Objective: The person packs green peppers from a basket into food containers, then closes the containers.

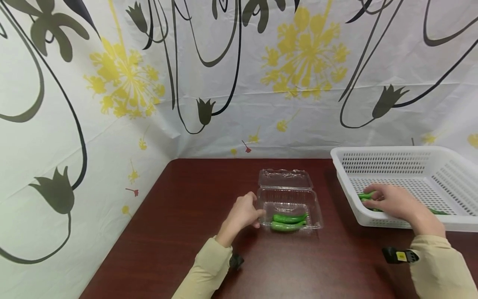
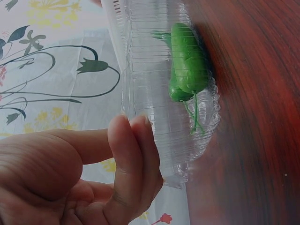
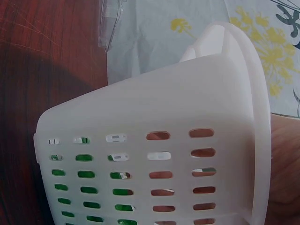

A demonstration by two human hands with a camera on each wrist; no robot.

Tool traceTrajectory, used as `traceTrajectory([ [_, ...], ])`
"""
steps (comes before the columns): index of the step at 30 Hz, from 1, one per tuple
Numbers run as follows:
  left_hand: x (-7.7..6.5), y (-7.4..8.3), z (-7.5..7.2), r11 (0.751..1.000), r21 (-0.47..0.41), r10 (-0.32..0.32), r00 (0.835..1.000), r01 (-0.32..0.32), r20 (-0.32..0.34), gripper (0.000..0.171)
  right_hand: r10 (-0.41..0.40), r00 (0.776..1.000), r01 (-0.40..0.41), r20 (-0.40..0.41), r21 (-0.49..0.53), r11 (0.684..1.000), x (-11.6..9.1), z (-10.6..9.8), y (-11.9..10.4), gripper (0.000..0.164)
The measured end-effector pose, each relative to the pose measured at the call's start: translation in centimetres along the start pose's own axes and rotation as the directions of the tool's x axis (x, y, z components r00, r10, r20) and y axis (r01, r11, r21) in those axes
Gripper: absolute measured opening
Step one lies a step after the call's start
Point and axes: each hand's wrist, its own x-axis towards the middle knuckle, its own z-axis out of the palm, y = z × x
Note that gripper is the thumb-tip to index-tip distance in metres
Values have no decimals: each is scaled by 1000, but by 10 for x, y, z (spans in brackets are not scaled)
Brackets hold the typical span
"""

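A clear plastic clamshell box (image 1: 285, 200) stands with its lid (image 1: 285, 178) folded back. Two green peppers (image 1: 288, 226) lie side by side at its near end. My left hand (image 1: 242, 214) is at the box's left wall, thumb and fingers pinching its edge. In the left wrist view its fingertips (image 2: 121, 125) overlap the clear wall. Over to the right, my right hand (image 1: 396, 201) reaches into a white basket (image 1: 388, 150) and grips a green pepper (image 1: 366, 195) near its left wall. Through the basket's slots, the right wrist view shows green and parts of the hand.
More green peppers (image 1: 437, 212) lie in the basket along its near wall. The dark red-brown table (image 1: 201, 187) carries both box and basket. A flower-patterned sheet (image 1: 224, 104) rises behind the table and along its left side.
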Motion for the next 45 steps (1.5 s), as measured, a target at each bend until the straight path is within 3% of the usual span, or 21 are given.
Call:
traceTrajectory([
  [7,0,1,0,1000,-4,-10,1000,10,8,50,29,999,-30,44,25,999,0,1,0,47],
  [17,0,1,0,1000,-6,-12,1000,12,5,50,34,999,-33,26,-32,999,1,2,-3,40],
  [45,0,2,1,1000,-1,-10,1000,10,1,50,111,990,-105,82,-76,992,2,4,-8,56],
])
